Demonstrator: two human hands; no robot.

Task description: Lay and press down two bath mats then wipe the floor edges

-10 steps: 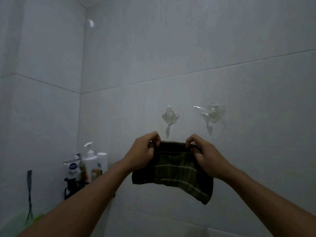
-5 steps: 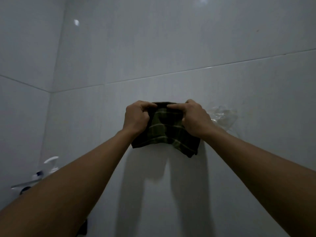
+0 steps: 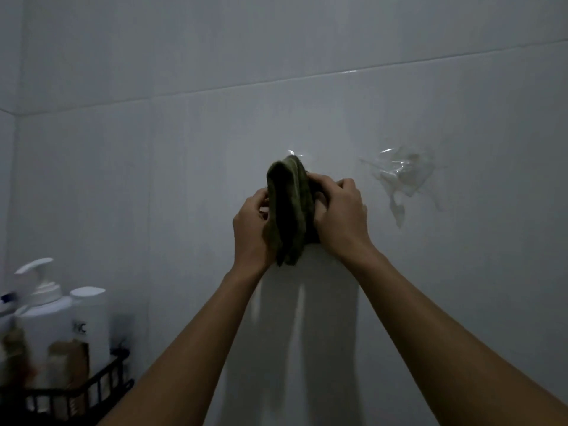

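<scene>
Both grips clenched on the green cloth [image 3: 289, 210], left hand [image 3: 252, 232] and right hand [image 3: 341, 216] bunching it against the tiled wall [image 3: 184, 149] beside a clear hook [image 3: 399, 179]

The only lettering that can be read is on the white bottle [image 3: 90, 321] in the black wire rack [image 3: 76, 392] at lower left: dark capitals ending in "C", perhaps "NC". The rest is blurred.
</scene>
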